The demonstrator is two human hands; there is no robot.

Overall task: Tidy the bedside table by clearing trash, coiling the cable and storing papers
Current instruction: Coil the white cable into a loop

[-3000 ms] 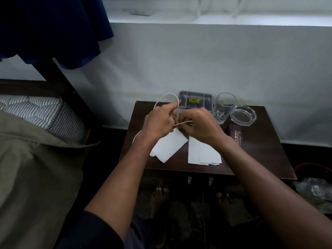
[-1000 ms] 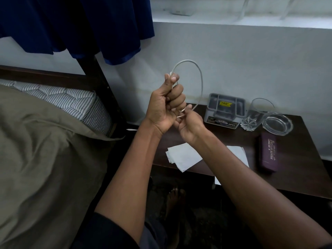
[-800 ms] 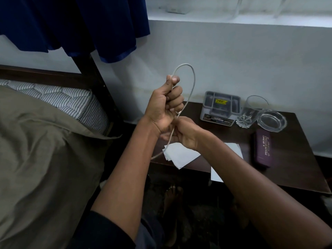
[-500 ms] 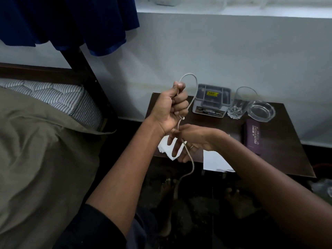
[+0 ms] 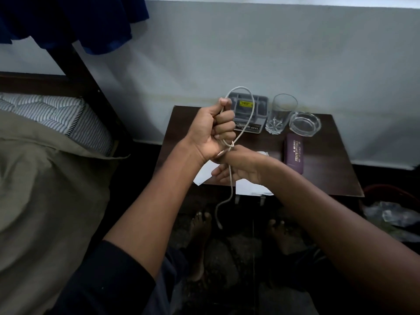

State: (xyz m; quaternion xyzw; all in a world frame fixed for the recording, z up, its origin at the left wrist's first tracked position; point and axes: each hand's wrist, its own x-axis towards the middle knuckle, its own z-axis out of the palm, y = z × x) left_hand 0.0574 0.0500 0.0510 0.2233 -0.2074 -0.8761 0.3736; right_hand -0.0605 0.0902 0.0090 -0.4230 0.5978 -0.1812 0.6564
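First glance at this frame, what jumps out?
The white cable looped above the left hand, with the right hand pinching its crossing just below while the tail dangles toward the floor. Behind them on the bedside table: a grey organiser, drinking glass and glass ashtray.

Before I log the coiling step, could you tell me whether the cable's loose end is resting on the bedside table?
No, the cable end dangles below the bedside table edge.

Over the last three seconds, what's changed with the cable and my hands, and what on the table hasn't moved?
The cable came up off the table into a loop above the left hand, which now fists it. The right hand dropped below, wrapping the tail at a crossing; the free end now dangles toward the floor. The papers, organizer tray, glass, ashtray and glasses case stayed put.
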